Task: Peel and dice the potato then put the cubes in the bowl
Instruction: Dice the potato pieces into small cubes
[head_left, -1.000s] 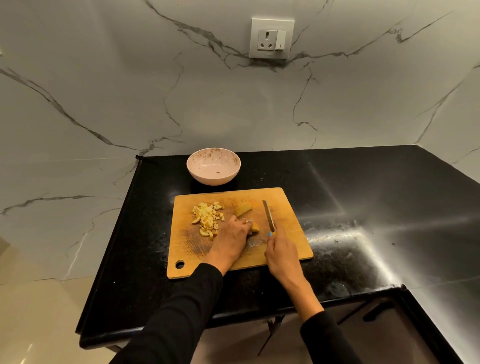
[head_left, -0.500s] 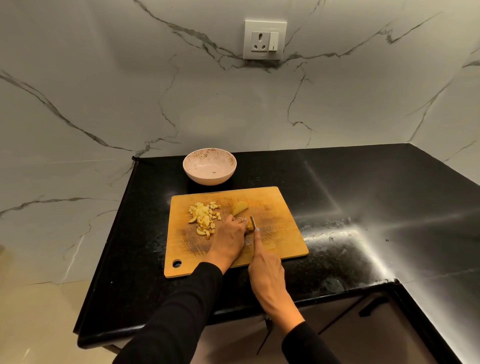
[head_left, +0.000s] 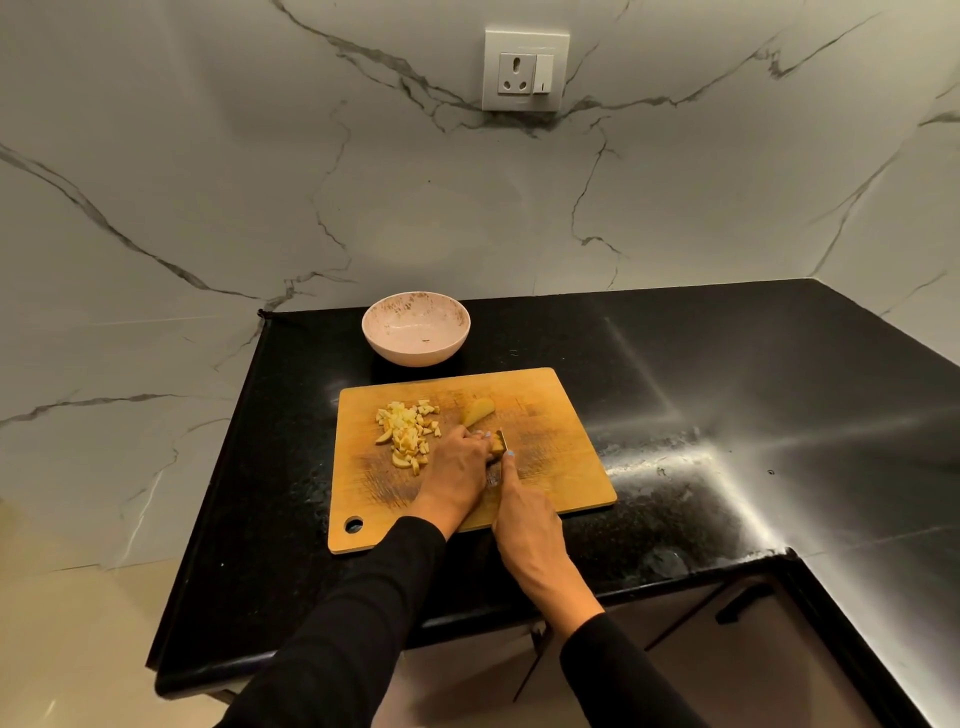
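Observation:
On the wooden cutting board (head_left: 550, 447) lies a pile of diced potato cubes (head_left: 408, 431) at the left. A potato wedge (head_left: 478, 410) rests just beyond my hands. My left hand (head_left: 457, 467) presses a small potato piece (head_left: 497, 444) down on the board. My right hand (head_left: 524, 525) grips a knife (head_left: 501, 439) whose blade stands against that piece, index finger along its spine; most of the knife is hidden by my hands. The pink speckled bowl (head_left: 415, 327) sits behind the board with no cubes in it.
The board lies on a black stone counter (head_left: 727, 374) that turns a corner to the right. Marble walls rise behind and at the left, with a socket (head_left: 524, 70) on the back wall. Cabinet handles show below the counter edge.
My right hand has brought the knife left from the open board to the potato piece under my left fingers. Over the last half second the hands have held almost still.

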